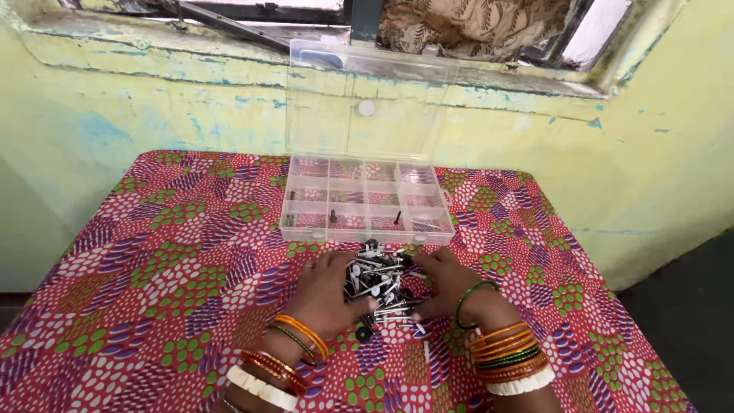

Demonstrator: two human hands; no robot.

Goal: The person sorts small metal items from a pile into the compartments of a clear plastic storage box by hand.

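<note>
A loose pile of small nails and screws (380, 284), silver and black, lies on the patterned tablecloth (176, 252) near the front middle. My left hand (330, 292) rests on the pile's left side, fingers spread over the cloth and touching the nails. My right hand (442, 283) cups the pile's right side. Both wrists wear orange, green and white bangles. Just behind the pile stands a clear plastic compartment box (365, 205) with its lid (367, 103) raised upright. A few black screws sit in its front compartments.
The table stands against a worn yellow-green wall (115, 115) below a window ledge with a patterned cloth (474, 27). Dark floor shows to the right of the table (688, 321).
</note>
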